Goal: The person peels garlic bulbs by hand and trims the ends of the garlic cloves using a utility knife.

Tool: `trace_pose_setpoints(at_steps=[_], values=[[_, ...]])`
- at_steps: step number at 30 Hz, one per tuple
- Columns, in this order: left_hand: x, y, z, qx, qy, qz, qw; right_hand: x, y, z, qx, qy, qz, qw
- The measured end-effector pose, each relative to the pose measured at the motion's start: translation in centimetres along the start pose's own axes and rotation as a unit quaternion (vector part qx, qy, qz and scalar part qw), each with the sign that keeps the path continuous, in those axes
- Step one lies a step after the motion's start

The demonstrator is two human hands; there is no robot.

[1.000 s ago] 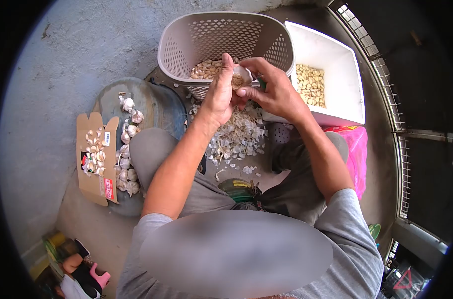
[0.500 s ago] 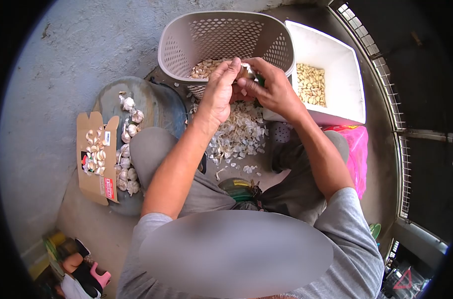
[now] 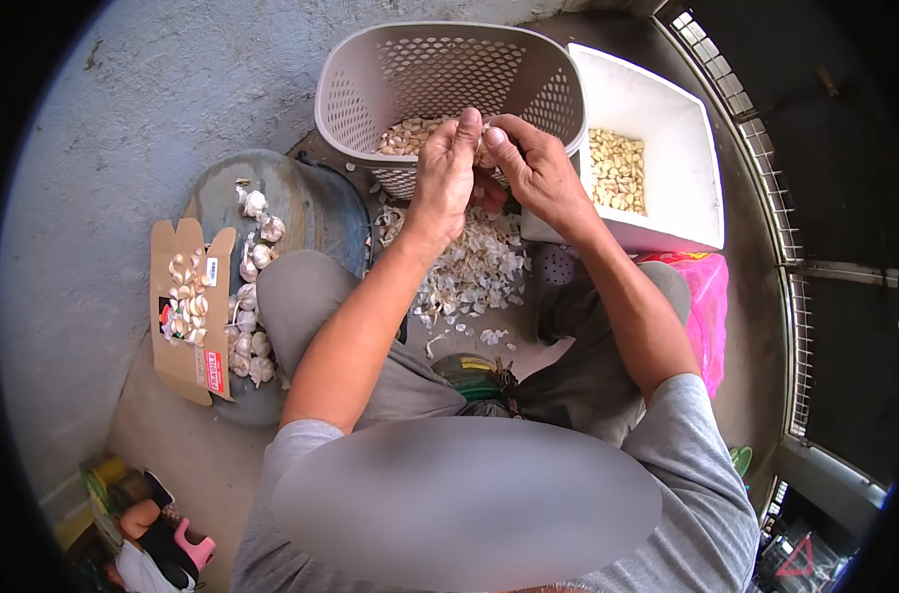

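Over the near rim of the basket, my left hand (image 3: 441,186) and my right hand (image 3: 540,176) meet, both with fingers closed. Pinched between them is a piece of garlic (image 3: 484,153) with pale, papery skin, mostly covered by my fingers. Whether my right hand also grips a tool is hidden. Below my hands a heap of garlic skins (image 3: 474,272) lies on the floor. Unpeeled-looking cloves (image 3: 410,134) cover the bottom of the grey-brown perforated basket (image 3: 449,35).
A white foam box (image 3: 667,109) at right holds peeled cloves (image 3: 617,168). On the left, a cardboard tray (image 3: 187,381) with cloves and several garlic bulbs (image 3: 247,321) rest on a blue-grey drum (image 3: 217,183). A pink bag (image 3: 706,316) lies by my right knee. Another person (image 3: 163,544) is at lower left.
My hands have turned and drawn closer around the garlic. A shiny, blade-like piece seen by my right fingers earlier is now hidden.
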State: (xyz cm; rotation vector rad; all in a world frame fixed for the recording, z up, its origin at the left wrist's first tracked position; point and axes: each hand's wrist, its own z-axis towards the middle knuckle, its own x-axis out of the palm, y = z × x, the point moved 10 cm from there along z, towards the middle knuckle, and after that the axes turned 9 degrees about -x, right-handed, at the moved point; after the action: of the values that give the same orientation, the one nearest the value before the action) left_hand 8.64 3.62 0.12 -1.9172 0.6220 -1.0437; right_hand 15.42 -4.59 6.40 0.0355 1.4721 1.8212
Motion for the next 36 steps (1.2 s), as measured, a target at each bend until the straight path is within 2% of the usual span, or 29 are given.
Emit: trace_pose_setpoints(at_steps=[2, 6, 9, 12, 15, 18, 21, 23, 24, 26, 27, 30, 31, 33, 36], values=[[-0.3, -0.1, 0.3, 0.023, -0.013, -0.005, 1.000, -0.2, 0.1, -0.1, 0.002, -0.021, 0.012, 1.000], [0.1, -0.6, -0.3, 0.007, -0.012, -0.006, 1.000, -0.5, 0.0, -0.2, 0.040, -0.022, 0.035, 0.998], [0.0, -0.4, -0.4, -0.002, -0.009, -0.029, 1.000, 0.2, 0.3, -0.1, 0.002, -0.022, 0.022, 1.000], [-0.3, -0.1, -0.5, -0.021, -0.022, -0.044, 0.999, 0.8, 0.7, -0.2, 0.036, 0.021, -0.004, 0.999], [-0.3, -0.3, -0.9, -0.039, -0.031, -0.050, 0.997, 1.3, 1.8, -0.2, 0.058, 0.034, 0.059, 0.996], [-0.6, -0.4, -1.0, -0.039, -0.043, -0.072, 0.996, 1.0, 3.7, 0.2, -0.092, 0.010, -0.097, 0.991], [-0.5, -0.2, -1.4, -0.035, -0.037, -0.079, 0.996, 1.3, 4.2, 0.1, -0.108, 0.048, -0.121, 0.986], [-0.5, 0.1, -1.5, -0.040, -0.029, -0.081, 0.995, 1.5, 4.1, -0.2, -0.112, 0.074, -0.123, 0.983], [-0.5, 1.0, -1.4, -0.088, -0.022, -0.100, 0.991, 1.5, 4.0, -0.3, -0.114, 0.086, -0.124, 0.982], [-0.7, 2.6, -1.5, -0.181, -0.010, -0.136, 0.974, 0.8, 4.4, -0.4, -0.104, 0.057, -0.016, 0.993], [-0.5, 2.4, -1.6, -0.179, 0.000, -0.138, 0.974, 0.5, 4.6, -0.5, -0.099, 0.044, 0.038, 0.993], [-0.2, 1.6, -1.6, -0.164, 0.021, -0.144, 0.976, 0.0, 4.4, -0.6, -0.132, 0.033, 0.007, 0.991], [-0.2, 1.1, -1.3, -0.133, 0.028, -0.126, 0.983, -0.3, 2.7, -0.6, -0.044, 0.025, 0.072, 0.996], [-0.4, 0.2, -0.5, -0.067, 0.038, -0.093, 0.993, -0.5, -0.2, -0.9, 0.128, 0.011, 0.198, 0.972], [-0.3, -0.3, -0.2, -0.053, 0.051, -0.069, 0.995, -1.0, -2.2, -0.9, 0.150, -0.036, 0.295, 0.943]])
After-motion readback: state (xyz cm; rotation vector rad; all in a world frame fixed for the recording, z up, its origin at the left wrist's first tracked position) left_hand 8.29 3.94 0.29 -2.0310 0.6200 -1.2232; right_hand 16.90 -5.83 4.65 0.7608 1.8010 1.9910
